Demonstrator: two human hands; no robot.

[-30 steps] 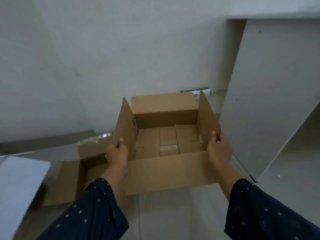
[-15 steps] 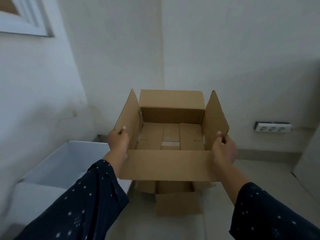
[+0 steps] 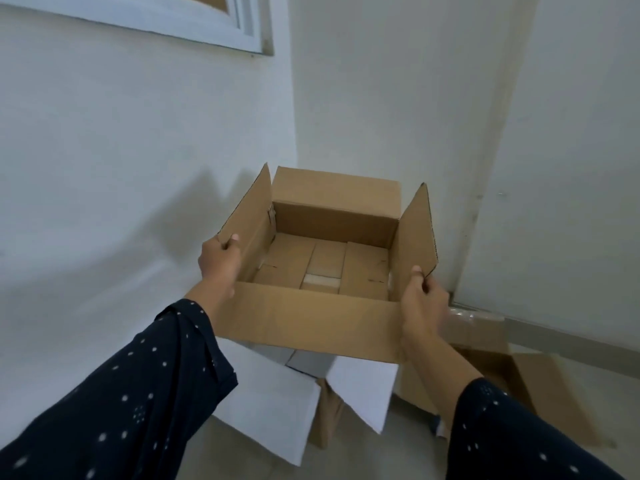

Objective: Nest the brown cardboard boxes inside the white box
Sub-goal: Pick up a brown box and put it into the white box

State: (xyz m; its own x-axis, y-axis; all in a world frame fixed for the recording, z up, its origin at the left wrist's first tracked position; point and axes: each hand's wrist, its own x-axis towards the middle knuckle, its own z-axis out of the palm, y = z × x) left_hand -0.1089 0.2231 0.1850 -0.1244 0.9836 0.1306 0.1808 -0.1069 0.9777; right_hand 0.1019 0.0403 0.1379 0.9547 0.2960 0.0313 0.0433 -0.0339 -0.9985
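Observation:
I hold an open brown cardboard box (image 3: 322, 317) in the air, its flaps up and its inside empty. My left hand (image 3: 220, 259) grips the left side flap and my right hand (image 3: 422, 299) grips the right side flap. Directly below the carried box stands the white box (image 3: 277, 407) on the floor, its white flaps spread outward; most of its opening is hidden by the brown box.
Another brown cardboard box (image 3: 519, 375) lies open on the floor to the right, beside the white box. White walls meet in a corner just behind. A window frame (image 3: 173, 19) is high on the left wall.
My view has swung left toward the corner. The brown box, still in both hands, now hangs over the white box instead of to its right.

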